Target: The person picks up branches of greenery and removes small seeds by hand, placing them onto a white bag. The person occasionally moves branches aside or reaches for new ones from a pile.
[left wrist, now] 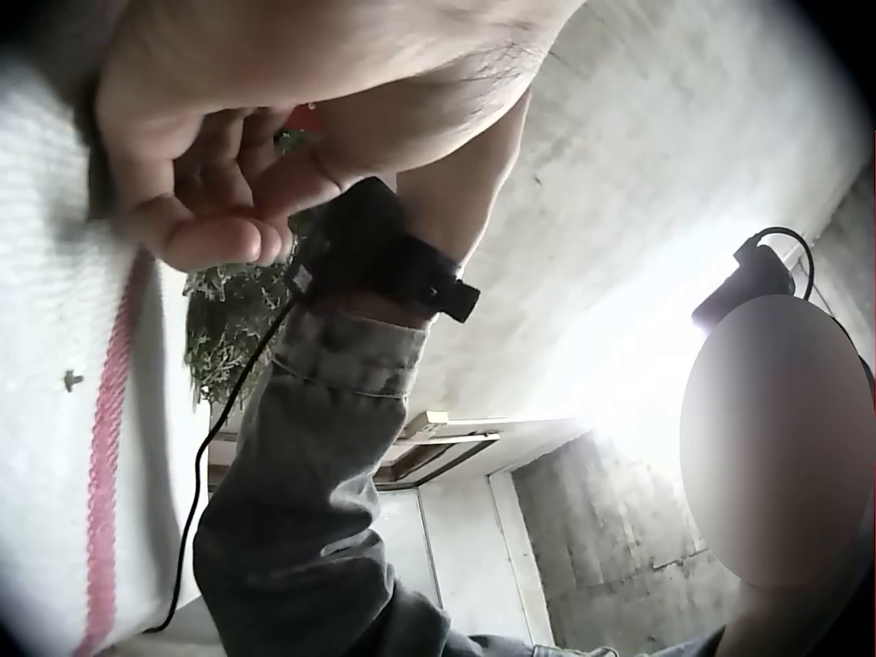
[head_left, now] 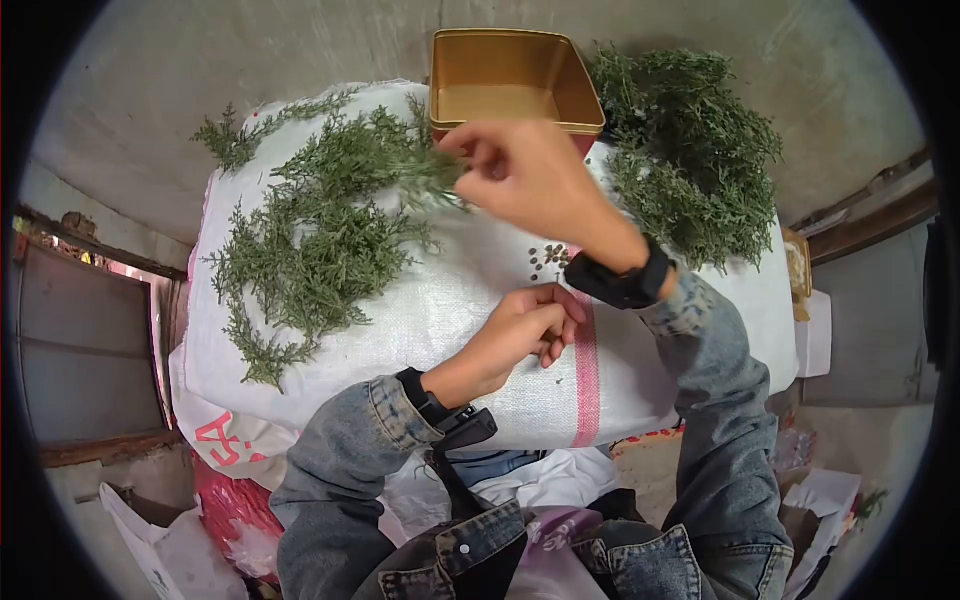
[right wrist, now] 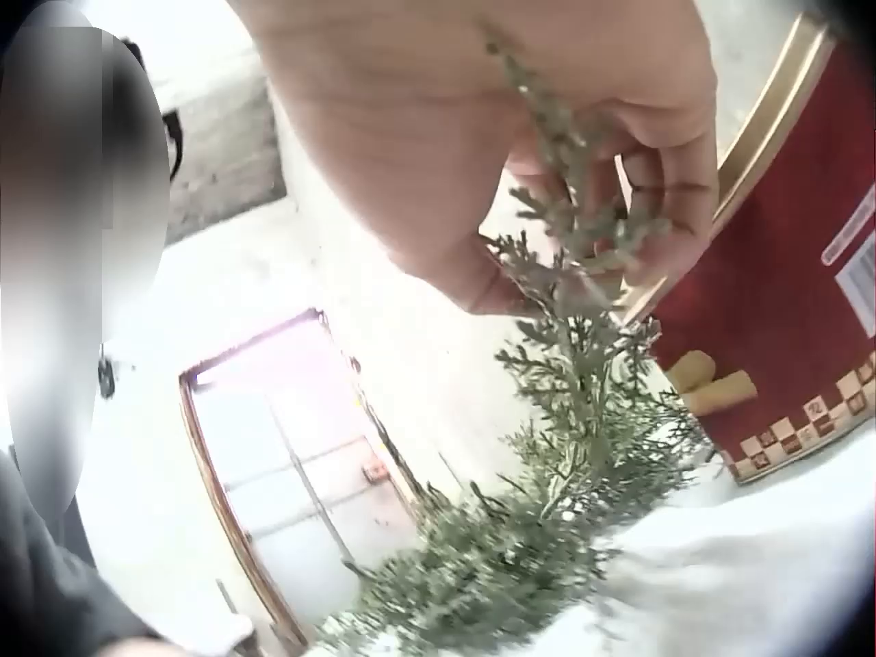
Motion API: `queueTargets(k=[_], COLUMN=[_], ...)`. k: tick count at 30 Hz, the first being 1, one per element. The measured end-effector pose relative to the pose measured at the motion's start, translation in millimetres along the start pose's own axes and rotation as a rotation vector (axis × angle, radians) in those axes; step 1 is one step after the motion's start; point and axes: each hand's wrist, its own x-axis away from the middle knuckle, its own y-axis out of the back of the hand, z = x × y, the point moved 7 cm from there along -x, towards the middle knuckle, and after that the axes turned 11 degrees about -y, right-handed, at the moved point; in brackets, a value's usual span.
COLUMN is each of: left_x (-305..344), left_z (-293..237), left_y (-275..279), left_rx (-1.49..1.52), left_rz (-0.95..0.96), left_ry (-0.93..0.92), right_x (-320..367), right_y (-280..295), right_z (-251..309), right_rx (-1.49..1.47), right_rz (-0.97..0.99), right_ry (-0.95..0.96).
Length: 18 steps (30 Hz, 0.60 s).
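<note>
My right hand (head_left: pixel 470 165) is raised over a white woven sack (head_left: pixel 430 320) and pinches a green sprig (head_left: pixel 437 183) at the edge of the left pile of sprigs (head_left: pixel 310 230). In the right wrist view the fingers (right wrist: pixel 671 178) hold the sprig (right wrist: pixel 582 370) by its top, with its lower end among the pile. My left hand (head_left: pixel 550 322) rests on the sack near a pink stripe with its fingers (left wrist: pixel 205 240) curled in. I see nothing in it. A few small dark seeds (head_left: pixel 548 260) lie between the hands.
A gold tin (head_left: pixel 510 80) with red sides (right wrist: pixel 808 301) stands open at the sack's far edge. A second heap of green sprigs (head_left: pixel 690 150) lies at the right. Bags and paper lie on the floor around my knees.
</note>
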Motion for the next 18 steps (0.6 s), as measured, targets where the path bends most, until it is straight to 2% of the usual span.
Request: queueTargets(k=[1,3,6,9,11,12,14,15,18], left_x=[0.4,-0.1,1.9,4.6,13.0,13.9,16.0,14.8,12.4], left_z=[0.0,-5.8,-16.1,-26.9,-65.7,-72.8,-88.7,-88.5,-85.8], left_y=[0.1,5.7,12.9,11.3,0.4,-5.0,1.8,4.0,11.9], left_rx=[0.009,0.052,0.101,0.167,0.316,0.314,0.593,0.593,0.528], left_rz=[-0.005,-0.093,-0.153,-0.187,-0.145,-0.142,-0.263,-0.263,-0.213], left_ry=[-0.002,-0.052,-0.103,-0.159,-0.627,-0.618,-0.696,-0.689,-0.633], right_x=[0.6,1.7,19.4,41.3,60.0,68.8,88.8,99.4,118.6], right_y=[4.8,17.2,42.0,42.7,38.5,38.6,25.6,19.2,15.4], right_z=[-2.2,-10.3,-7.1,-9.4,-14.5,-15.6,-22.5,-26.1,-41.1], right_rx=[0.001,-0.430,-0.585,-0.726,-0.852,-0.856,-0.956,-1.003,-0.996], right_rz=[0.010,0.105,0.152,0.201,0.247,0.240,0.377,0.451,0.436], right_ry=[0.000,-0.021,-0.078,-0.147,-0.227,-0.231,-0.402,-0.490,-0.503])
